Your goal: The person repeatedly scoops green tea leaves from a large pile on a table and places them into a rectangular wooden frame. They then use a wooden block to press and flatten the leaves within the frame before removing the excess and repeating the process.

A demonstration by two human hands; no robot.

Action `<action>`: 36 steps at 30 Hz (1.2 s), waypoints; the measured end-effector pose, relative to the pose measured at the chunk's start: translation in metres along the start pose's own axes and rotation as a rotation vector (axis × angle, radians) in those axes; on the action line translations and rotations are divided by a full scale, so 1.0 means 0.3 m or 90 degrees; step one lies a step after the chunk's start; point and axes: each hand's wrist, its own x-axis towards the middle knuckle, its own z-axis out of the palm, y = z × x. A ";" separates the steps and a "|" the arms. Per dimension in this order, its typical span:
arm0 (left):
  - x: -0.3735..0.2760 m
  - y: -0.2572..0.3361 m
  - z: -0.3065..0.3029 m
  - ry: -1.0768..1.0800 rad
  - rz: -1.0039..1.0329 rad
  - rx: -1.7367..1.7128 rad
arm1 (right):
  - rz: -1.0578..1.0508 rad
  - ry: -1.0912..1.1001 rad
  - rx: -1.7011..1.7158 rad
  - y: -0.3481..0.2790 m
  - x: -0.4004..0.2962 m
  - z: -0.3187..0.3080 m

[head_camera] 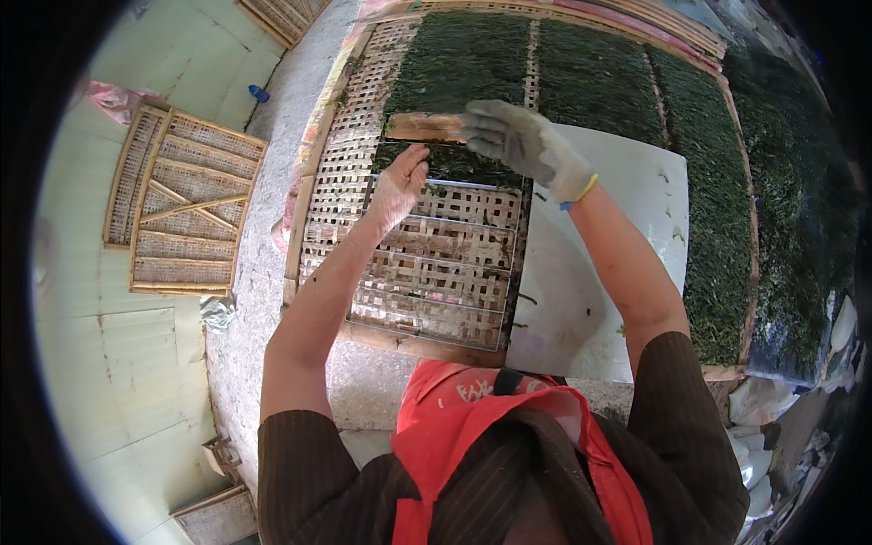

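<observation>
On a woven bamboo tray (340, 163), dark green leafy material, possibly seaweed, lies in flat rectangular sheets (470, 54). My right hand (511, 143), in a grey-coated work glove, holds the right end of a short wooden board (424, 127) across the green layer. My left hand (405, 178) is bare, its fingers bent and fingertips together at the green strip just below the board; whether they pinch something is unclear. A thin metal wire frame (429, 219) with crossbars lies on the weave below. A pale flat sheet (579, 272) with green scraps lies under my right forearm.
More green layers (715, 272) cover the trays to the right. Woven bamboo racks (197, 204) lean against the pale green wall at left. A blue bottle (259, 93) stands near the wall. Plastic bags (759, 402) lie at the lower right.
</observation>
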 end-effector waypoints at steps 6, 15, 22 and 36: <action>0.062 -0.048 -0.054 0.052 -0.215 -0.328 | 0.168 0.144 -0.392 0.086 0.078 -0.013; 0.068 -0.016 0.011 0.015 0.183 0.145 | -0.179 0.212 -1.099 0.077 0.236 0.013; -0.033 -0.017 -0.002 -0.001 0.181 0.161 | -0.329 0.160 -1.436 0.088 0.170 0.161; 0.155 -0.217 -0.055 0.009 -0.149 0.360 | -0.296 0.113 -1.399 0.303 0.110 0.024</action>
